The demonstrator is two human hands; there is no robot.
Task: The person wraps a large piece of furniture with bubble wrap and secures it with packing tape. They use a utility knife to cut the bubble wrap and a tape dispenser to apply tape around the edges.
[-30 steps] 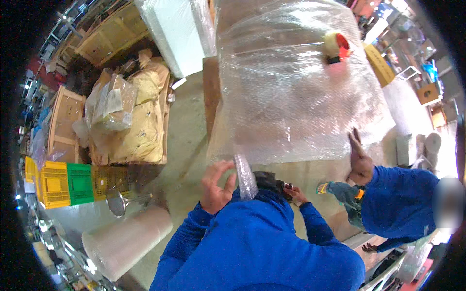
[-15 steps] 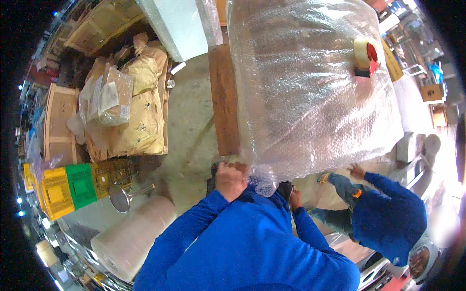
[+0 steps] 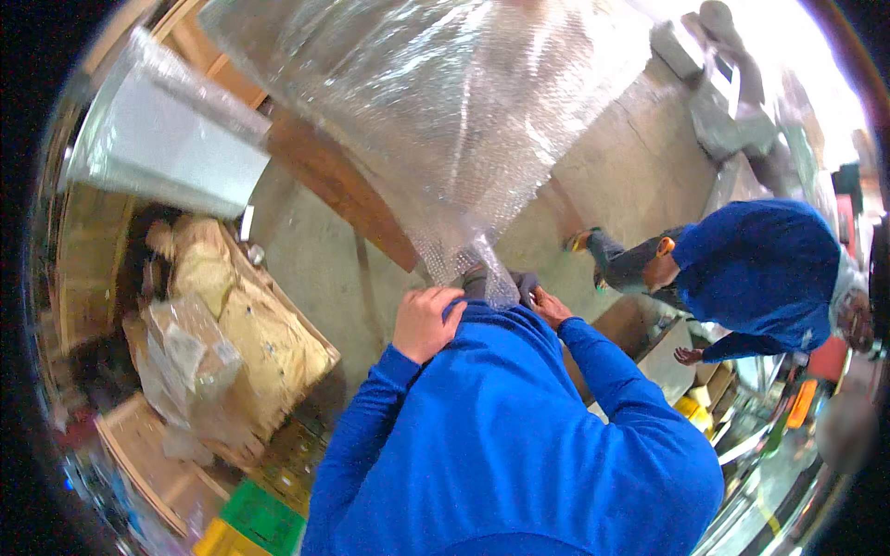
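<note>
A large sheet of clear bubble wrap (image 3: 464,120) hangs over a big object in front of me and narrows to a bunched end (image 3: 487,273) by my chest. My left hand (image 3: 422,322) is curled into a fist at that end, its fingers closed on the wrap's edge. Just right of the bunched end, my right hand (image 3: 553,306) lies with fingers stretched out; I cannot see it gripping anything. Both of my sleeves are blue.
A co-worker in a blue top (image 3: 760,269) bends over at the right, one hand near a cardboard box (image 3: 672,361). A brown wooden board (image 3: 343,190) lies below the wrap. At left are a white wrapped panel (image 3: 167,148), bagged cardboard boxes (image 3: 222,343) and a green crate (image 3: 264,517).
My hands have come down to my chest with the wrap's end. The co-worker has left the wrapped object and now bends at the right. The tape roll is out of view.
</note>
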